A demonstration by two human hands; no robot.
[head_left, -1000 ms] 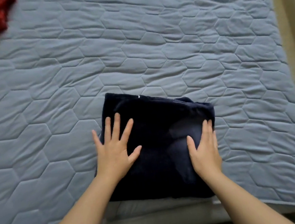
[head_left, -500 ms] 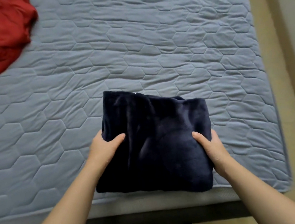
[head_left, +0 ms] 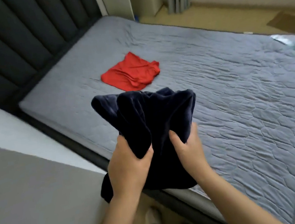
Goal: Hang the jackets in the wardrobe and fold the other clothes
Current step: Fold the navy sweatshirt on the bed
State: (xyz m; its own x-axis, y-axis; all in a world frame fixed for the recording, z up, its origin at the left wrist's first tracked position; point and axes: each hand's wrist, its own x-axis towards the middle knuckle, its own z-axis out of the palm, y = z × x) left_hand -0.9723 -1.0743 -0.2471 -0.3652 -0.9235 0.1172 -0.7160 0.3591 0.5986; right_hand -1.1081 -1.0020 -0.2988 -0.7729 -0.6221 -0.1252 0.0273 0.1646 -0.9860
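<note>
Two garments noted. A red cloth garment (head_left: 130,73) lies roughly folded mid-bed on the grey quilted mattress (head_left: 233,92). A navy plush folded bundle (head_left: 158,114) is held above the bed's near edge, with left hand (head_left: 127,166) and right hand (head_left: 186,148) each pinching its lower part. The upper folds splay apart. Judged: folding largely done, placement outstanding, no jackets seen.

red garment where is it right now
In the head view the red garment lies on the grey mattress, left of centre toward the dark headboard, just beyond the navy garment.
</note>
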